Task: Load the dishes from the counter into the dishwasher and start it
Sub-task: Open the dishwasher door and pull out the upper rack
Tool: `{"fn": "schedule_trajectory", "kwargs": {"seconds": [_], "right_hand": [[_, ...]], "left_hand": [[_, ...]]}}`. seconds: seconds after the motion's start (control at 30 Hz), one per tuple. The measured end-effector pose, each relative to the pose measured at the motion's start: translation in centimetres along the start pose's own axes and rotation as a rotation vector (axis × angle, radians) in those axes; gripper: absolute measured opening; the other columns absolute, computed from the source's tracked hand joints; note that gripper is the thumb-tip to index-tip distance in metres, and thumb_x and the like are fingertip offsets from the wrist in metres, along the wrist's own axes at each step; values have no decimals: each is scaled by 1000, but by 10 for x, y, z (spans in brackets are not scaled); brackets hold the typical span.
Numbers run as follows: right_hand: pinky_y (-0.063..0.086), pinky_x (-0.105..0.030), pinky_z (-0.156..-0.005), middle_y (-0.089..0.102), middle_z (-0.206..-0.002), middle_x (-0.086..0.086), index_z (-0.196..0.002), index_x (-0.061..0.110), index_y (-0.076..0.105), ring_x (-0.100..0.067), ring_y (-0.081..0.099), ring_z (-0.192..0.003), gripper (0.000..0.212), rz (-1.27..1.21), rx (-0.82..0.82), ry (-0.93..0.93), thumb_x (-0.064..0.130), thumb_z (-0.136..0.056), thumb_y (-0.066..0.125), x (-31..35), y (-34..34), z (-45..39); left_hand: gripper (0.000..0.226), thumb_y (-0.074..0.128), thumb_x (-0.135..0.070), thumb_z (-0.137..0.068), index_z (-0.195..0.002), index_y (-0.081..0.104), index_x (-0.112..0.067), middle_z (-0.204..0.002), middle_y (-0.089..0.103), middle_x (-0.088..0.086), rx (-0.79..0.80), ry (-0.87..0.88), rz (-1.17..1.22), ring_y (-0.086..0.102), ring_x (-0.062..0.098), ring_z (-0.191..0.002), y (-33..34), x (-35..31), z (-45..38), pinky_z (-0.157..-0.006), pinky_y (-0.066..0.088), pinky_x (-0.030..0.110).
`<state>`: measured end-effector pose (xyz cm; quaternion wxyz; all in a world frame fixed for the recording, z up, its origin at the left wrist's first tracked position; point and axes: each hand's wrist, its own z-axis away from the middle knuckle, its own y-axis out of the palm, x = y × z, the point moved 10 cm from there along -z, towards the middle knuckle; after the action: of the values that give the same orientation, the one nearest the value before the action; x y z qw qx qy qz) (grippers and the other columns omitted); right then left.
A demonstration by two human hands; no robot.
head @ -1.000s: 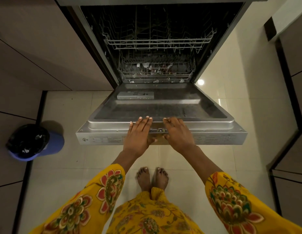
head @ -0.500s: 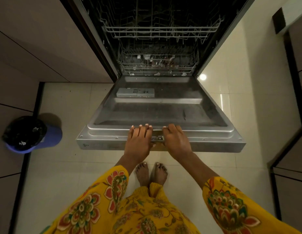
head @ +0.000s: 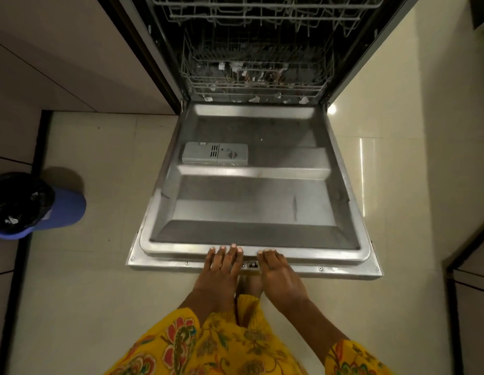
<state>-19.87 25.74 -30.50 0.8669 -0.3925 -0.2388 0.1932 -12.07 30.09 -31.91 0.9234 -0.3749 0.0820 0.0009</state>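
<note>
The dishwasher stands open in front of me, its steel door [head: 251,201] swung down almost flat over the floor. My left hand [head: 221,269] and my right hand [head: 278,274] lie side by side on the door's near edge, fingers over the rim, either side of the latch [head: 253,264]. A grey detergent dispenser [head: 215,153] sits on the door's inner face. The lower wire rack [head: 257,77] holds some small items that I cannot make out. The upper rack [head: 262,12] looks empty. No counter dishes are in view.
A blue bin with a black liner [head: 26,207] stands on the tiled floor at the left. Cabinet fronts [head: 59,58] flank the dishwasher on the left, and more cabinets [head: 473,280] line the right edge. My bare feet are under the door's near edge.
The door has swung further down, from half lowered to nearly flat. Both hands stayed on its near edge and followed it down, and my head moved closer over the door.
</note>
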Motion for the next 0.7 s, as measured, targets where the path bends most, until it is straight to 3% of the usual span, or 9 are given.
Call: {"fn": "schedule_trajectory", "kwargs": {"seconds": [0.07,0.13,0.23,0.3,0.33,0.4,0.43,0.53,0.7], "right_hand": [[56,-28,-73,73,-91,-5,-91,9,77,-20,72,-84,68,-39,35,15,22,-26,93,-3,31,-5],[57,-29,-71,74,-92,-5,-91,9,77,-20,72,-86,70,-44,84,31,23,-24,93,-6,59,-9],[56,-29,-71,74,-95,-6,-90,10,77,-19,72,-88,58,-22,145,38,25,-34,87,-9,93,-15],[55,-29,-76,71,-106,-8,-93,9,77,-20,71,-93,40,-7,202,30,26,-60,63,-12,112,-19],[52,-29,-85,62,-120,-11,-104,4,73,-23,67,-104,51,-22,311,38,24,-70,40,-15,127,-18],[23,-34,-113,21,-151,-15,-142,-6,33,-31,29,-140,83,-26,357,28,24,-73,-2,-19,144,-24],[7,-35,-117,2,-156,-15,-148,-3,10,-30,7,-146,76,-23,385,-5,25,-79,-8,-19,151,-24],[-1,-36,-120,-8,-158,-15,-149,1,-5,-27,-8,-146,57,-48,458,-5,14,-99,19,-24,174,-35],[4,-35,-119,-7,-158,-14,-149,2,-3,-26,-7,-147,59,-75,548,19,10,-99,26,-29,191,-48]], "left_hand": [[82,58,-45,-45,-116,67,-4,-118,65,19,21,-3,15,67,37,-100,28,3,-7,-104,36,51],[79,49,-44,-58,-125,59,-3,-128,58,21,25,47,11,60,36,-112,38,0,-11,-113,14,48],[99,49,-42,-66,-148,15,1,-140,45,22,120,25,77,49,34,-126,68,4,-19,-114,-7,44],[107,42,-46,-62,-149,-2,0,-126,60,18,125,-2,168,61,36,-112,99,6,-30,-111,2,45],[106,36,-46,-62,-149,-6,-1,-124,62,17,101,0,168,62,36,-111,111,7,-35,-111,3,46],[104,33,-45,-61,-149,2,1,-123,63,17,105,20,117,61,37,-111,127,6,-43,-112,3,46],[103,37,-47,-59,-148,17,2,-121,64,17,102,31,85,60,38,-111,132,6,-47,-113,3,47],[103,65,-55,-36,-124,60,-3,-119,65,17,170,57,8,43,37,-117,157,6,-62,-111,7,48],[95,53,-30,-86,-148,-15,-4,-158,-11,17,302,62,15,-11,36,-145,173,6,-75,-112,-16,41]]}}
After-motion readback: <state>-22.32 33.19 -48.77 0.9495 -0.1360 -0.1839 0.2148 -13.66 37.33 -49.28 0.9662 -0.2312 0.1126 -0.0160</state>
